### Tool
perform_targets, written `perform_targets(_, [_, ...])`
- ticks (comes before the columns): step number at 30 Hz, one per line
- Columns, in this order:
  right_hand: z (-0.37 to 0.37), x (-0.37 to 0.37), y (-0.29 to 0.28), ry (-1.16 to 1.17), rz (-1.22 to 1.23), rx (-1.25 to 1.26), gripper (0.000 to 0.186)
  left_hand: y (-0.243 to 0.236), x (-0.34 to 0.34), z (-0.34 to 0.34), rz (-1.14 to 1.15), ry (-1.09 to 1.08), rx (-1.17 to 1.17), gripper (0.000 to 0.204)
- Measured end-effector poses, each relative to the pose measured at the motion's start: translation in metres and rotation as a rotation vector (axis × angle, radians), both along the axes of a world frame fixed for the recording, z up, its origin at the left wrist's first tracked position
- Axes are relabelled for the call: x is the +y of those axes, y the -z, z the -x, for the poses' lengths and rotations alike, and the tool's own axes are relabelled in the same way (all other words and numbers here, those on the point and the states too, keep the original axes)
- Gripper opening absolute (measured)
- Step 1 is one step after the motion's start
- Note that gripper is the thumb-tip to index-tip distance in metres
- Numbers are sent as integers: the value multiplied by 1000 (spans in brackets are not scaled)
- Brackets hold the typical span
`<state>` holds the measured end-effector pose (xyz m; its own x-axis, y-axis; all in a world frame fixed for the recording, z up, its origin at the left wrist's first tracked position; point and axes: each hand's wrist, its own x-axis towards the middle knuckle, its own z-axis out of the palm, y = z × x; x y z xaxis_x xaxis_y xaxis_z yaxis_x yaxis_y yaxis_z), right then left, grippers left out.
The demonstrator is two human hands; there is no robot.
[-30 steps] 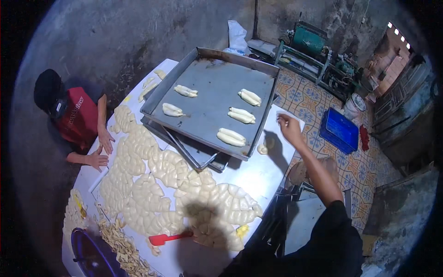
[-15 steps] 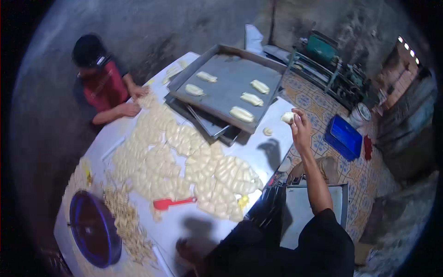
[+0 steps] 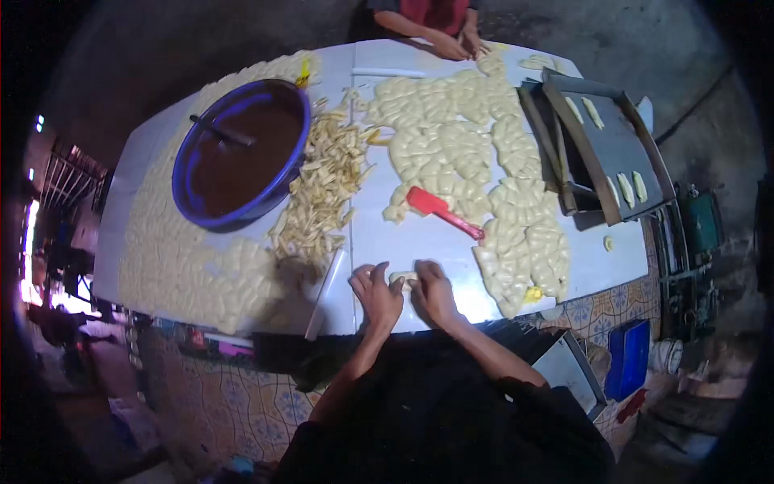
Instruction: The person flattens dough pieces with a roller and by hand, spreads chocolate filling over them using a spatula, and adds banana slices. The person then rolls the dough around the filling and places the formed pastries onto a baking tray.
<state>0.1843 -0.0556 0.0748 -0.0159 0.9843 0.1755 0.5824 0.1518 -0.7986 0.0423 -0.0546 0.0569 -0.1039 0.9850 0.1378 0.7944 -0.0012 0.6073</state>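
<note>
Both my hands are at the near edge of the white table (image 3: 419,246), working on a small roll of pale dough (image 3: 402,279). My left hand (image 3: 379,297) has its fingers on the roll's left end, and my right hand (image 3: 435,294) has its fingers curled over the right end. The fingers partly hide the roll. A red spatula (image 3: 445,212) lies just beyond my hands, its handle end against many flattened pale dough pieces (image 3: 451,149). To the left of my left hand lies a white rolling pin (image 3: 326,294).
A purple basin (image 3: 300,161) of brown filling stands at left, beside a heap of light-brown strips (image 3: 321,177). More dough pieces (image 3: 185,266) cover the table's left. Metal trays (image 3: 617,145) at right hold several dough rolls. Across the table, a person's hands (image 3: 459,44) handle dough.
The view has swung left. My right hand has left the tray's side, where it held a dough roll, and now meets my left hand over a roll; I cannot tell if it is the same one.
</note>
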Motion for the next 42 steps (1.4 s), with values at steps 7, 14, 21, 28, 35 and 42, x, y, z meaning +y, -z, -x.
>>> perform_targets(7, [-21, -15, 22, -508, -218, -667, 63, -9, -13, 30, 76, 649, -103, 79])
perform_targets(14, [-34, -3, 21, -465, -191, -795, 57, -24, -10, 19, 180, 575, 449, 107])
perform_targets(21, [-43, -4, 13, -460, -214, -698, 52, 19, -41, 96, 57, -450, 418, 69])
perform_targets(28, [-42, -19, 0, -450, -266, -301, 52, -8, -28, 80, -173, 529, 97, 41])
perform_targets(35, [-27, -5, 22, -243, -341, -520, 38, -11, -12, 45, -193, 315, 268, 30])
perform_targets(42, [-50, -19, 26, -370, -285, -298, 41, 6, -48, 57, -78, 318, 99, 39])
